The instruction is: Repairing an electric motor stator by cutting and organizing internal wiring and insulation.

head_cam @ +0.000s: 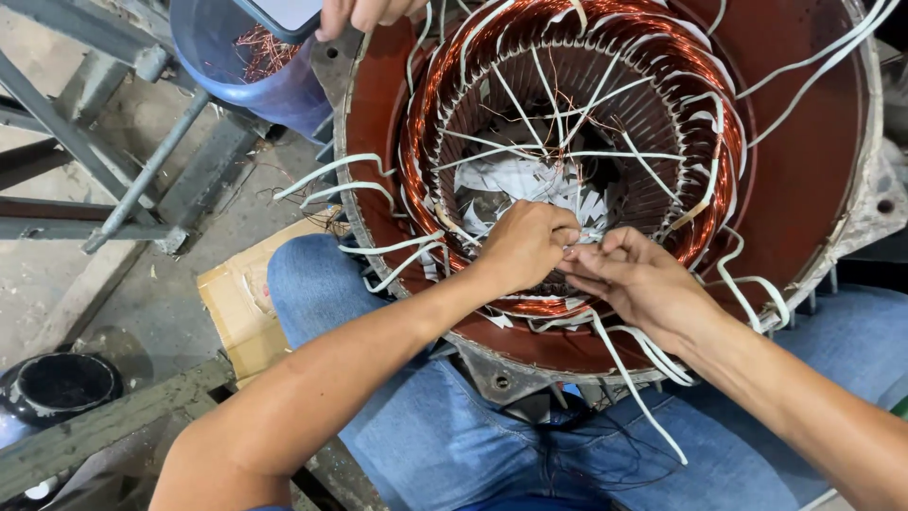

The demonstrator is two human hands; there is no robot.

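The stator (605, 180) fills the frame's centre and right, its copper coils (567, 57) seated around the bore. At lower centre, left hand (525, 246) and right hand (638, 279) pinch fine wire (570, 248) together (white sleeved leads (624, 374) hang loose, untied).

Dusty concrete floor (66, 274), grey steel frame (142, 180)

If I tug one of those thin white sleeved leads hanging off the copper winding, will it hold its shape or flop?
Probably floppy: the white sleeved leads droop in loose curves below the round red-brown motor housing. Likely light, since they hang unsupported. The copper winding they join looks fine-stranded, so a hard tug might strain it.
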